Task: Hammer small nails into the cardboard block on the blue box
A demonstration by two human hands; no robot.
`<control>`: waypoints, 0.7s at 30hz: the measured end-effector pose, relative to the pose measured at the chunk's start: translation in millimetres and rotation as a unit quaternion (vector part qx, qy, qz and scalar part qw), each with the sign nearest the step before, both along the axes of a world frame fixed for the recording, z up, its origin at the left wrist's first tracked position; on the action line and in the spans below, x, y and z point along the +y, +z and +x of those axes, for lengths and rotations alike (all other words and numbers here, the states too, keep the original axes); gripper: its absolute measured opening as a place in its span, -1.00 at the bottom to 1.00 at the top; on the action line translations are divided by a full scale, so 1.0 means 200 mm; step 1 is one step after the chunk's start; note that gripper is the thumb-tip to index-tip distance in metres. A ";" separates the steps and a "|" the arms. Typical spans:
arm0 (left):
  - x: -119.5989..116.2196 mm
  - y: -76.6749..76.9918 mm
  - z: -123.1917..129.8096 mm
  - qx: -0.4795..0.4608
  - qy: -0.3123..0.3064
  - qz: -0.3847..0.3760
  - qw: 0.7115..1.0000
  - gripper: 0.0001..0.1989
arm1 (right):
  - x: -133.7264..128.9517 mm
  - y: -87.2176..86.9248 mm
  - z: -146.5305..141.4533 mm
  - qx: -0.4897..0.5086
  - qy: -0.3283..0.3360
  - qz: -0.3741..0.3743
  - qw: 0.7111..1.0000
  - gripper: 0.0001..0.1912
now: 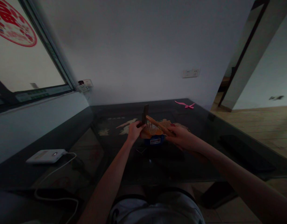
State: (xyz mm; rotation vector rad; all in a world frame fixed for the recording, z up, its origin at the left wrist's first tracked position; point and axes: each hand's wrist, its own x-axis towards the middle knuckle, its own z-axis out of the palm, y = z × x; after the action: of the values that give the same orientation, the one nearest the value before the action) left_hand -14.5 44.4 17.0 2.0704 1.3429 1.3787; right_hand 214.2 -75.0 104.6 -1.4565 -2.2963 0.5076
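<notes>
My right hand [181, 136] is closed round a tool with a light wooden handle [159, 125], which slants up and away to the left. At its far end stands a dark, flat upright piece [145, 114]; I cannot tell whether the two are joined. The fingers of my left hand [134, 130] pinch the lower part of that dark piece. Just beneath both hands sits a small blue box [154, 141] with a white label. Orange-brown patterned material [152, 131] covers its top, partly hidden by my hands.
The dark glossy table [106, 165] reaches the wall. A pink ribbon-like item [185, 105] lies at the far right. To the left rests a white device [46, 156] with a white cable [56, 170]. A long black object [246, 152] lies near the right edge.
</notes>
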 end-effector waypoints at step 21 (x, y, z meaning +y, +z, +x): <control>0.01 -0.01 0.01 0.015 0.009 -0.016 1.000 -0.83 | -0.01 0.02 -0.01 0.004 -0.009 -0.031 0.999 -0.93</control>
State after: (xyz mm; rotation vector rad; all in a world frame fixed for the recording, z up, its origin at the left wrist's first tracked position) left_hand -12.5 46.1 14.9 2.0697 1.3907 1.3296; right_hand 211.3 -76.4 107.9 -1.5001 -2.2783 0.5824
